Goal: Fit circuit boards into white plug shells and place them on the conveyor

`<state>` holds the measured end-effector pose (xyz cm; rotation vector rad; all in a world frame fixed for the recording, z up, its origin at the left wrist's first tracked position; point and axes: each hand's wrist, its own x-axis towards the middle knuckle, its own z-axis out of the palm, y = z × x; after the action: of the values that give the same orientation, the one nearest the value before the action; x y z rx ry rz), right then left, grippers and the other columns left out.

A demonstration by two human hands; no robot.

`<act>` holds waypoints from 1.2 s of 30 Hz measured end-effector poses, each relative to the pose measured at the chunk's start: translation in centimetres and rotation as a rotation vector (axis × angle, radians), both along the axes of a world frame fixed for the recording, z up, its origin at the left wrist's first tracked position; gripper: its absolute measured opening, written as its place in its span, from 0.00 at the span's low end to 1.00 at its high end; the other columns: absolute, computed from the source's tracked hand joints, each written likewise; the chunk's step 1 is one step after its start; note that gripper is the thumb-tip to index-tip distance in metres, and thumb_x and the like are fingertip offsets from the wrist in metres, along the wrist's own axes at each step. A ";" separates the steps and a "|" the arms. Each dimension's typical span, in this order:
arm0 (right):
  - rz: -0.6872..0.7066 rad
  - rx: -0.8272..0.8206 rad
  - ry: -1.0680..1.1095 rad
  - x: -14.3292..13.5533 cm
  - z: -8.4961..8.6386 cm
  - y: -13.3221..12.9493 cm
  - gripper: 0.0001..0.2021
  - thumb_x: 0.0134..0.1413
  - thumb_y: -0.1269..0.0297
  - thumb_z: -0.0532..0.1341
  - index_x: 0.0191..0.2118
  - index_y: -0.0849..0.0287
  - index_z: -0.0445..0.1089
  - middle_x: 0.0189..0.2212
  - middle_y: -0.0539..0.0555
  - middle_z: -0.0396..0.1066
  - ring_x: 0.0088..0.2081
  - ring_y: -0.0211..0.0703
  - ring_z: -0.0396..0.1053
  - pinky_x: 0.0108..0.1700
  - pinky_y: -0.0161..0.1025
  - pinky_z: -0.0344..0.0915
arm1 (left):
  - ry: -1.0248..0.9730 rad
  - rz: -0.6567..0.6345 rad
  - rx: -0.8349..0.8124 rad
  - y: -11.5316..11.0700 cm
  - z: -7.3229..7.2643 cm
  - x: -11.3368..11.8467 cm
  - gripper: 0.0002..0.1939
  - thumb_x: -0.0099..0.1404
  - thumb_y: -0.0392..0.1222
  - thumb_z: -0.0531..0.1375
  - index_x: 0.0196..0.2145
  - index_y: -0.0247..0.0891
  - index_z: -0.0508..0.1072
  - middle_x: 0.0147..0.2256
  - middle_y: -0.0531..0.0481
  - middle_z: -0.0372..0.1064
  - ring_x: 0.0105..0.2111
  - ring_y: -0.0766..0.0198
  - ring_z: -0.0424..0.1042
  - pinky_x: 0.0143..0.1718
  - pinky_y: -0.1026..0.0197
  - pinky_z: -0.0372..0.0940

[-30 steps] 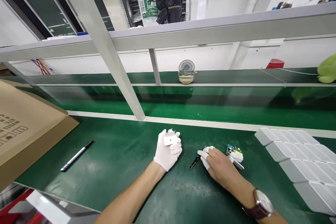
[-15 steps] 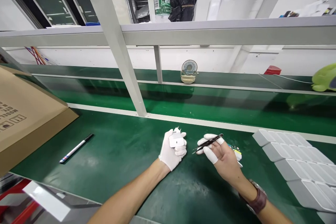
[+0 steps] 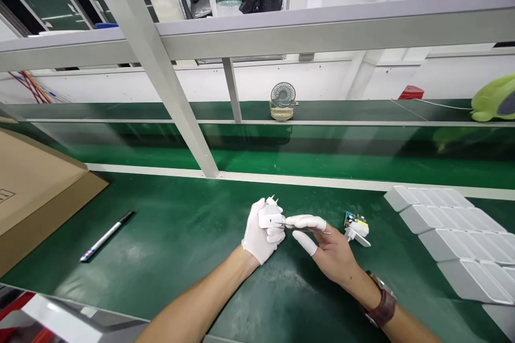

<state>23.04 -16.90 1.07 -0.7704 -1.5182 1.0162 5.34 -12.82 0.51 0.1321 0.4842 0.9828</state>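
Observation:
My left hand point(image 3: 259, 236), in a white glove, is closed around a white plug charger point(image 3: 270, 218) whose metal prongs point away from me. My right hand point(image 3: 322, 238), with white finger cots, grips a pair of dark tweezers point(image 3: 308, 230), mostly hidden behind its fingers. The thin tips touch or almost touch the charger's near face, by its small dark slot. Right of that hand lies an opened charger point(image 3: 356, 228), with a circuit board, a yellow part and white casing showing.
White trays point(image 3: 458, 241) stand in rows at the right. A marker point(image 3: 107, 237) lies on the green bench point(image 3: 173, 225) to the left, near a cardboard box point(image 3: 44, 198). A small fan point(image 3: 282, 101) stands behind the metal post point(image 3: 161, 75).
My right hand has brought the tweezers left and turned them, so their tips now reach the charger. The opened charger is less covered by my hand. The view has shifted slightly.

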 end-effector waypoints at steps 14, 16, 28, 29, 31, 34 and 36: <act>0.004 0.150 -0.145 0.5 -0.2 -0.5 0.17 0.62 0.69 0.64 0.55 0.47 0.70 0.50 0.55 0.75 0.54 0.49 0.73 0.55 0.46 0.72 | 0.090 -0.068 0.038 0.0 0.1 0.6 0.23 0.67 0.56 0.55 0.31 0.31 0.75 0.15 0.52 0.61 0.10 0.70 0.56 0.10 0.68 0.47; 0.011 0.152 -0.149 0.5 0.0 -0.6 0.18 0.62 0.70 0.64 0.55 0.47 0.70 0.51 0.55 0.75 0.54 0.49 0.73 0.55 0.46 0.72 | 0.095 -0.067 0.039 0.0 0.2 0.7 0.23 0.67 0.56 0.55 0.31 0.31 0.75 0.15 0.52 0.62 0.10 0.71 0.56 0.10 0.68 0.47; -0.063 -0.014 0.081 0.5 1.8 -0.9 0.07 0.61 0.70 0.64 0.42 0.51 0.69 0.42 0.53 0.74 0.40 0.44 0.76 0.44 0.42 0.75 | 0.069 -0.065 0.027 0.0 0.4 0.5 0.23 0.67 0.56 0.55 0.31 0.30 0.74 0.18 0.50 0.64 0.11 0.73 0.53 0.11 0.69 0.44; -0.048 -0.069 0.126 0.5 1.9 -0.9 0.05 0.62 0.69 0.63 0.41 0.51 0.69 0.45 0.54 0.73 0.40 0.43 0.76 0.44 0.43 0.75 | 0.051 -0.064 0.048 0.0 0.3 0.5 0.23 0.67 0.56 0.55 0.30 0.31 0.73 0.17 0.52 0.62 0.11 0.72 0.53 0.11 0.68 0.44; -0.025 -0.139 0.178 0.5 1.9 -0.9 0.03 0.63 0.66 0.63 0.42 0.52 0.69 0.50 0.56 0.72 0.41 0.44 0.77 0.46 0.45 0.76 | 0.031 -0.073 0.072 0.1 0.1 0.4 0.23 0.68 0.56 0.54 0.30 0.31 0.73 0.16 0.53 0.59 0.11 0.72 0.53 0.11 0.68 0.44; -0.038 -0.173 0.184 0.4 1.7 -0.6 0.07 0.61 0.63 0.66 0.44 0.52 0.71 0.51 0.56 0.72 0.45 0.46 0.76 0.51 0.46 0.76 | 0.035 -0.074 0.079 0.2 0.1 0.4 0.24 0.69 0.56 0.53 0.31 0.31 0.73 0.17 0.51 0.62 0.11 0.72 0.54 0.11 0.68 0.43; -0.052 -0.194 0.149 0.4 1.6 -0.3 0.10 0.61 0.61 0.66 0.47 0.51 0.72 0.50 0.55 0.73 0.47 0.46 0.76 0.54 0.47 0.75 | 0.052 -0.066 0.076 0.1 0.3 0.5 0.24 0.69 0.56 0.53 0.31 0.30 0.74 0.18 0.49 0.65 0.11 0.72 0.55 0.11 0.68 0.43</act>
<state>23.41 -17.16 2.62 -0.8458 -1.2790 1.1674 5.81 -12.70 0.82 0.2415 0.4875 0.9355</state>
